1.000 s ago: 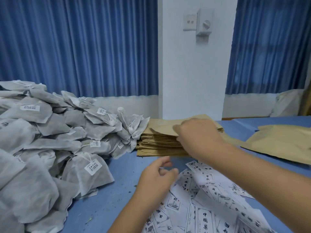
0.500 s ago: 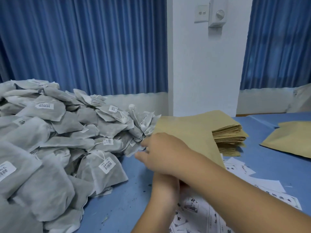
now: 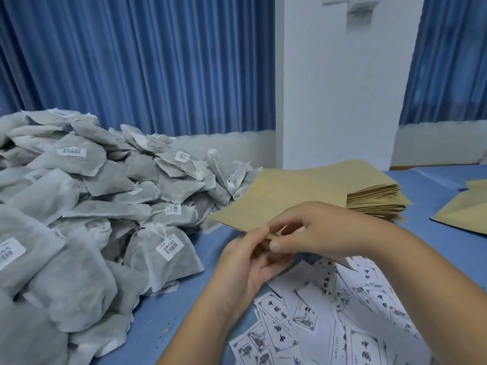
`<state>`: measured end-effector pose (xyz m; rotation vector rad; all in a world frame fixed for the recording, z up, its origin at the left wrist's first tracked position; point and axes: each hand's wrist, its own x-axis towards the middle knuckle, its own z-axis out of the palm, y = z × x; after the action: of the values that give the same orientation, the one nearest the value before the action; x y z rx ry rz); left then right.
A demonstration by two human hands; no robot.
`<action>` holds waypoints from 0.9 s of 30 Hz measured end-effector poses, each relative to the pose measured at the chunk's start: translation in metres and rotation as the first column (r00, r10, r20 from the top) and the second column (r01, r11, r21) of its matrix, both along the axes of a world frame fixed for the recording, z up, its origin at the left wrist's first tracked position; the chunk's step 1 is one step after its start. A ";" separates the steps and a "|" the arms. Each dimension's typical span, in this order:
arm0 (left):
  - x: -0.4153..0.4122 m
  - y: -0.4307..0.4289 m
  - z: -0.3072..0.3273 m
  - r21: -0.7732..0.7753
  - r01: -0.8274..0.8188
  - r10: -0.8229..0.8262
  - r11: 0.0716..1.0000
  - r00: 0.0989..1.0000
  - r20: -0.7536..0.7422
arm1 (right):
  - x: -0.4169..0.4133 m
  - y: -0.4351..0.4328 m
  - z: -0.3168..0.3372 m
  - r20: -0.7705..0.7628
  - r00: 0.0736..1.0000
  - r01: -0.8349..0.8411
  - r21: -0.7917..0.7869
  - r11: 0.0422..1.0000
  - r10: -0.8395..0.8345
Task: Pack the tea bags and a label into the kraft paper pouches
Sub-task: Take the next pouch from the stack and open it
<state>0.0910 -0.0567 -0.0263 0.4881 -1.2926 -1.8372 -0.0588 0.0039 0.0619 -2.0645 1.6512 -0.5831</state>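
Two hands over white printed paper labels at the blue table's near edge: left hand and right hand both pinch a flat brown kraft paper pouch by its near edge. Risk: mouth fails to part; far corner snags heaped grey mesh tea bags.

You are working under soft, even indoor light, casting only faint shadows. The wide lens is bowing the pleated blue curtains near the edges, and fine detail is looking smeared.
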 end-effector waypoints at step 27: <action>-0.001 0.028 0.021 -0.043 -0.211 0.214 0.976 0.972 0.094 | 0.027 0.001 -0.003 -0.391 0.908 -0.031 -0.413 0.910 -0.147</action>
<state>0.0896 -0.0284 -0.0051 0.6798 -1.2806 -1.6285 -0.0314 0.0048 0.0587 -2.5969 1.9660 -0.5794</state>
